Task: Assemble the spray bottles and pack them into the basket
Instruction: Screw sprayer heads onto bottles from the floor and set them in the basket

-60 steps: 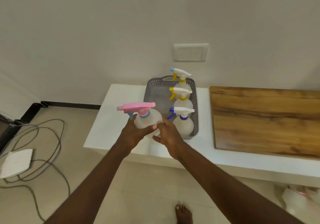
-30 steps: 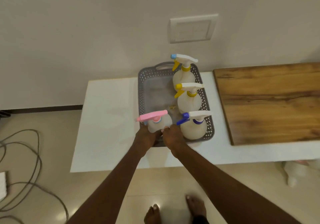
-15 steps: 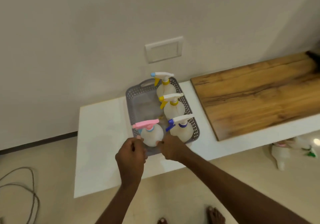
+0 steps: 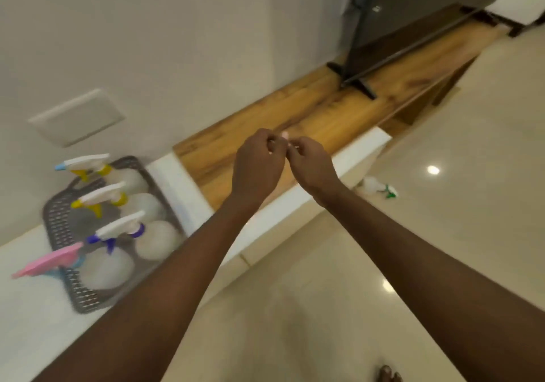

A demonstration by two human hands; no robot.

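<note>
I see my left hand (image 4: 256, 163) and right hand (image 4: 309, 165) with fingers curled, fingertips meeting above the wooden board (image 4: 309, 113), holding nothing I can make out. Left of the board, a grey perforated plastic basket (image 4: 63, 228) on the white counter (image 4: 174, 181) holds four spray bottles (image 4: 157, 241). Another bottle (image 4: 376, 185) lies on the tiled floor (image 4: 442, 234) right of it.

Head camera looks down, tilted, over both forearms at counter (image 4: 35, 316) and floor (image 4: 442, 263).
</note>
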